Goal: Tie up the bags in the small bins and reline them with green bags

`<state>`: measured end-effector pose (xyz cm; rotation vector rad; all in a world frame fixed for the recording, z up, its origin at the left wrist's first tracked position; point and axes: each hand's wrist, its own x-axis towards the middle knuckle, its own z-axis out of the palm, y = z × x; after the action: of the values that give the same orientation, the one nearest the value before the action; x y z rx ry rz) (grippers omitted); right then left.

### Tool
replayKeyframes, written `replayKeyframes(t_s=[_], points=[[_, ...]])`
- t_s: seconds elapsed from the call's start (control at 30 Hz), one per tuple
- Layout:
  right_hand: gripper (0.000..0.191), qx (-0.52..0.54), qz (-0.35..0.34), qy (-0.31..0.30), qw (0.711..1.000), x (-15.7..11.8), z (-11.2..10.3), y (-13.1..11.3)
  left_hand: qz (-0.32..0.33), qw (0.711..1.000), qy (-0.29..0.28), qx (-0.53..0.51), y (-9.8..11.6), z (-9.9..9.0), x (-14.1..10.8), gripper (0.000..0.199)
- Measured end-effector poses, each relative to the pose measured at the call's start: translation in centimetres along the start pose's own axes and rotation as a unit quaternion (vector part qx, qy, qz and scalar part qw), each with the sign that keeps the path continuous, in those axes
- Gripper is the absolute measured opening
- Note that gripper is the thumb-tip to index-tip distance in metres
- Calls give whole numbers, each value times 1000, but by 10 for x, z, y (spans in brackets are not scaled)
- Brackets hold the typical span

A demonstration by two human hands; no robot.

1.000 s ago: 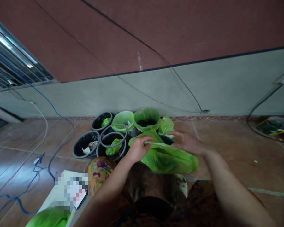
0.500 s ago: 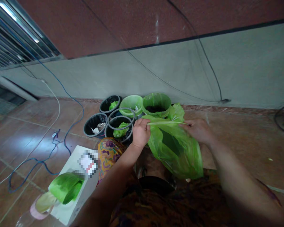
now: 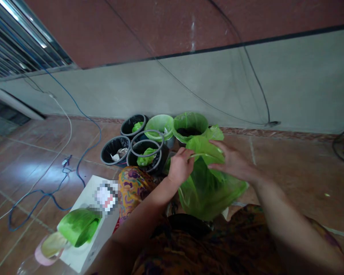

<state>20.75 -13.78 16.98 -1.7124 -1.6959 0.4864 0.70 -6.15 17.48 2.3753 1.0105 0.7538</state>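
A thin, see-through green plastic bag (image 3: 209,202) hangs in front of my knees, its mouth gathered at the top. My left hand (image 3: 181,166) is closed on the rim of the bag at its left side. On the right, my right hand (image 3: 232,160) has thumb and fingers spread apart around the bag's upper edge, without gripping it. Just beyond the bag stands a bin lined in green (image 3: 190,119), with dark contents. A light green lined bin (image 3: 159,124) is beside it.
Black-lined bins (image 3: 115,150) with crumpled bags or paper stand to the left, one under a loose grey ring (image 3: 147,143). A white box (image 3: 86,221) at lower left carries a green bag roll (image 3: 78,226). Blue cable (image 3: 43,194) loops over the tiled floor.
My right hand has let go of the bag's rim and opened, moving slightly left. The rim, earlier stretched straight between both hands, is now slack and bunched. My left hand moved a little right.
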Motion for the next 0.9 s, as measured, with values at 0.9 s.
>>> replayKeyframes(t_s=[0.9], points=[[61, -36, -33, 19, 999, 6, 18, -29, 9, 998, 60, -9, -22, -11, -5, 18]])
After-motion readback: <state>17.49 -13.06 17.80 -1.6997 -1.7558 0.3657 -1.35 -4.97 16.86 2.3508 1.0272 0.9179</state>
